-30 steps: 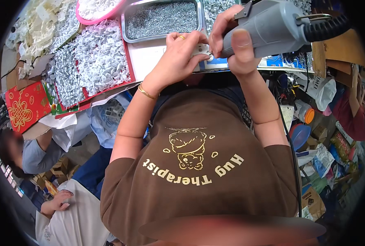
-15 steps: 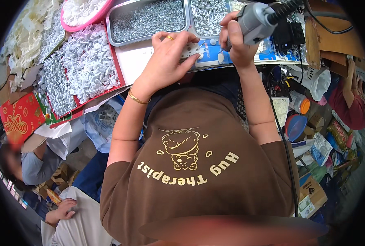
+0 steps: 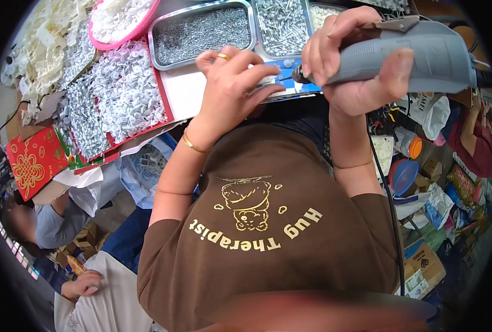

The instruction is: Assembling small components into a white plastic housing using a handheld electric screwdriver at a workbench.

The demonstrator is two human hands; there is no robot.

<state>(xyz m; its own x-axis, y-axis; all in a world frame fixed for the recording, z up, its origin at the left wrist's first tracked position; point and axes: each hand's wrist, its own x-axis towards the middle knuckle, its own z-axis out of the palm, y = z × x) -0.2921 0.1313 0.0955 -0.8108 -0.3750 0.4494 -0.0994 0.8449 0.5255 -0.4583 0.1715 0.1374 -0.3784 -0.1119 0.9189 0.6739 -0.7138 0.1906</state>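
My right hand (image 3: 351, 100) grips a grey electric screwdriver (image 3: 428, 55), its thumb raised along the body. The tool lies nearly level, and its dark chuck and thin bit (image 3: 294, 76) point left toward my other hand. My left hand (image 3: 229, 83) is closed in a pinch, thumb and forefinger on a small white plastic piece (image 3: 266, 81), mostly hidden by the fingers. The bit's tip is close to this piece; I cannot tell whether they touch. Both hands are over the near edge of the table, above a blue and white printed sheet (image 3: 306, 87).
Beyond my hands stand a metal tray (image 3: 171, 66) of small screws and another tray of longer screws (image 3: 282, 27). Left are a pink basin (image 3: 147, 26) and a red box (image 3: 165, 99) of white clips. Another person's hand (image 3: 84, 283) rests at lower left. A cable (image 3: 387, 193) hangs beside my right arm.
The screwdriver has swung from a far-pointing tilt to nearly level, coming nearer with its bit toward my left hand. My left hand has shifted slightly nearer, still pinching the white piece.
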